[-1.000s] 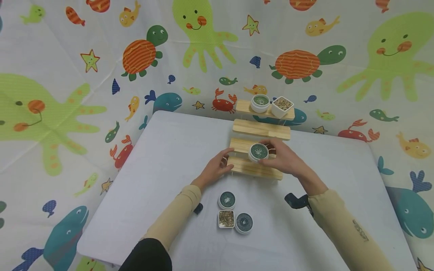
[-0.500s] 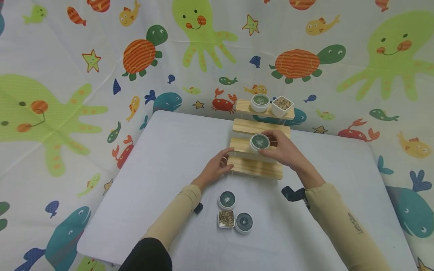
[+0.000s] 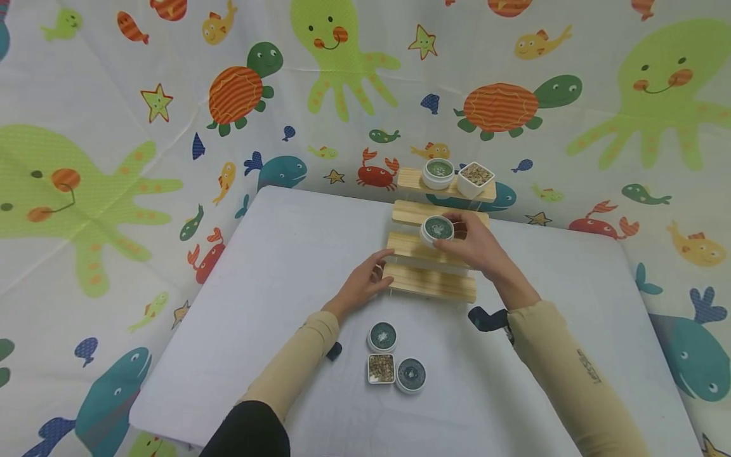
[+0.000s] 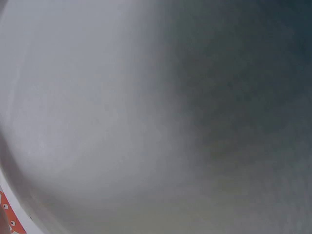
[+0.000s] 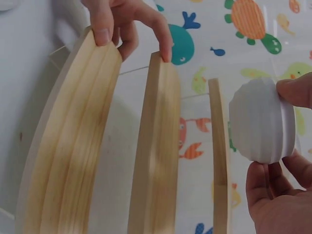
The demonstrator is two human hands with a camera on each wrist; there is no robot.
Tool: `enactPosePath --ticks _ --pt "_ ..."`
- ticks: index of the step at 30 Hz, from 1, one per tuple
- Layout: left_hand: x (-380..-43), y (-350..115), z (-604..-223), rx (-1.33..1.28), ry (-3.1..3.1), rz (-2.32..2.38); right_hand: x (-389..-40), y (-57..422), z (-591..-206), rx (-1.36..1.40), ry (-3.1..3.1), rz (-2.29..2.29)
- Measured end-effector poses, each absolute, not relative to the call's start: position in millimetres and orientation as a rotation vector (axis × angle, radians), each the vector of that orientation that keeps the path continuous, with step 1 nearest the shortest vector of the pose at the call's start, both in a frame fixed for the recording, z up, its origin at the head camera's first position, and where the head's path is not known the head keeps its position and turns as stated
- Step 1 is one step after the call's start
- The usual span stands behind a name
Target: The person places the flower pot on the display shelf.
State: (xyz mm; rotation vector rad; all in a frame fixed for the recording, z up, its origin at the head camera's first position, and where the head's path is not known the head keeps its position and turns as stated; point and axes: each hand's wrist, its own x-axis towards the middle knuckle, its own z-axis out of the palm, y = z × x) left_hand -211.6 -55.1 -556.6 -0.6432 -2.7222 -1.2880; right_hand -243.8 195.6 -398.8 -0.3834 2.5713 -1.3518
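Note:
A small round white pot with a dark green top (image 3: 438,228) is pinched between the thumb and fingers of my right hand (image 3: 476,244). In the right wrist view the white pot (image 5: 262,121) is held in the air, apart from the boards. My left hand (image 3: 361,280) grips the left end of a stepped wooden rack (image 3: 429,283). Its thumb lies on the lowest board (image 5: 73,141) and a finger touches the end of the second board (image 5: 158,136). The left wrist view is too blurred to read.
On the top board stand a green-topped round pot (image 3: 438,174) and a square white pot (image 3: 476,180) with grainy filling. Nearer on the white table (image 3: 240,317) sit two round pots (image 3: 382,337) and another square pot (image 3: 381,369). A printed sea-animal cloth (image 3: 354,82) hangs behind.
My right hand has carried the round pot up and away, from above the lower boards toward the second board from the top. My left hand has stayed on the rack.

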Motion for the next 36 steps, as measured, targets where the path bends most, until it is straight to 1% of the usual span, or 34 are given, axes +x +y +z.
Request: enactPosePath --ticks 9,36 --pt "-211.2 -54.6 -555.3 -0.639 -2.732 -1.289 -250.2 190.1 -399.4 -0.297 2.589 -1.398" --pt "-212.1 -55.4 -557.9 -0.628 -2.720 -1.327 -265.3 163.0 -399.2 -0.226 2.658 -1.538"
